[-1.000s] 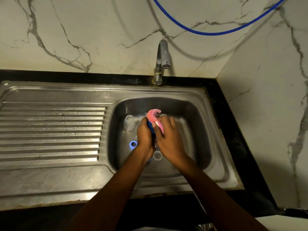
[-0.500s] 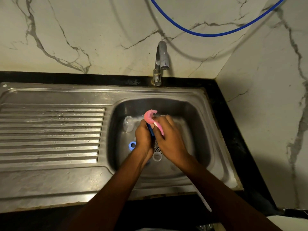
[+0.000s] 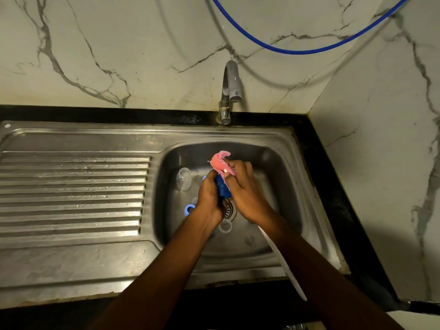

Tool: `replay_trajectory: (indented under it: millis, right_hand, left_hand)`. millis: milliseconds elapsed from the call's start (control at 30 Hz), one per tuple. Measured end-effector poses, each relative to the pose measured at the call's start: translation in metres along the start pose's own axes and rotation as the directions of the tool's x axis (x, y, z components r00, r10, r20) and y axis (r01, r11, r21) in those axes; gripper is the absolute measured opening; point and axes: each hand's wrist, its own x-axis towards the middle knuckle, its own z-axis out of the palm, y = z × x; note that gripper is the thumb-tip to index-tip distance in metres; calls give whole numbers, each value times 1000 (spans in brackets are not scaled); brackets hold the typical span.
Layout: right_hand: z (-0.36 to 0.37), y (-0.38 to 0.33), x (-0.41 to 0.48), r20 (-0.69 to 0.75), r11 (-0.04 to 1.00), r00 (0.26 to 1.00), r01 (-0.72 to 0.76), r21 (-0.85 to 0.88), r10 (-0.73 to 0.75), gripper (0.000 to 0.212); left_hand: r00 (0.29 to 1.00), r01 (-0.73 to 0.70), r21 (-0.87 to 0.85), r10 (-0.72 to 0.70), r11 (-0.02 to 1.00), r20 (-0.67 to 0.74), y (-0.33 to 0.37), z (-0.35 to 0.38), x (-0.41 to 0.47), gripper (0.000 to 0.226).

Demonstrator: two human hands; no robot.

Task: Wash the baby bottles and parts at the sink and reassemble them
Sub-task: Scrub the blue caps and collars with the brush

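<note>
A person stands at a steel sink (image 3: 307, 186) with both bare forearms reaching down into the basin. The left hand (image 3: 209, 198) has its fingers curled round a blue bottle part (image 3: 223, 188), holding it above the drain (image 3: 230, 210). The right hand (image 3: 247, 194) meets it from the other side, its thumb and fingers pinching a pink scrubbing pad (image 3: 219, 161) that sticks up above both hands and touches the top of the blue part. On the basin floor to the left lies a clear bottle piece (image 3: 183, 178). A blue ring (image 3: 189, 209) sits just beside the left wrist, and a small clear cap (image 3: 225, 226) rests near the drain, below the hands. The ribbed draining board (image 3: 71, 194) stretches off to the left. A metal tap (image 3: 229, 89) rises behind the basin against a marble wall, where a blue hose (image 3: 297, 51) hangs in a loop.
</note>
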Motion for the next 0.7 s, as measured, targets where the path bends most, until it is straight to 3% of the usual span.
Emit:
replay_trajectory:
  millis: [100,233,367,467,567,700]
  right_hand:
    - [4,4,-7,-36,989,998,50,-139,-56,27]
    - [12,4,-19,-1,950,970,236,-202,-241,22]
    - [8,0,-7,-76,950,975,182,-252,-207,20]
    - [10,-2,-11,21,892,959,272,-361,-283,26]
    - [2,-3,-2,-56,919,977,173,-353,-205,20]
    - [4,-2,-9,6,883,945,306,-356,-326,20]
  left_hand:
    - [997,29,-36,-31,999,-65,6,0,5,24]
    - [997,-21,-29,19,999,-77,6,-5,7,33]
    - [997,-44,13,45,999,-68,-1,0,5,33]
    - [997,-61,-11,60,998,-55,1,0,5,33]
    - [998,-50,-11,49,999,-38,3,3,1,29]
    - [993,-77,1,77,997,-86,3,-3,9,26]
